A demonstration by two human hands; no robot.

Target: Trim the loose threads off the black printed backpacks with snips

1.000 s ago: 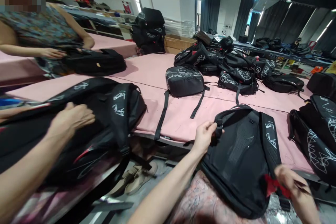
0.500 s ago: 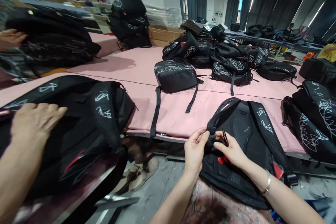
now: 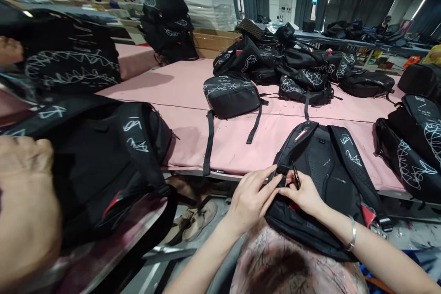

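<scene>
Backpack across a table edge, worked by two hands. The black backpack (image 3: 320, 193) lies at lower right of the frame, its top on the pink table (image 3: 230, 151), its lower part overhanging the near edge above the patterned cloth (image 3: 262, 266) on the lap. The left hand (image 3: 253, 197) is narrowed, fingertips gathered on a shoulder strap (image 3: 283, 169); the right hand (image 3: 305, 195), touching the same strap, grips a slim dark tool (image 3: 296, 177). Bare tabletop extends from frame centre toward upper left, and a narrower strip separates the worked pack from a standing backpack (image 3: 234, 98). At far right, another backpack (image 3: 409, 151) bounds the space; at left, a large backpack (image 3: 93, 170) overhangs the edge. Counted: two shoulder straps on the worked pack; two loose straps on the standing one; one bracelet (image 3: 352, 234); one co-worker's hand (image 3: 25, 193) at lower left.
</scene>
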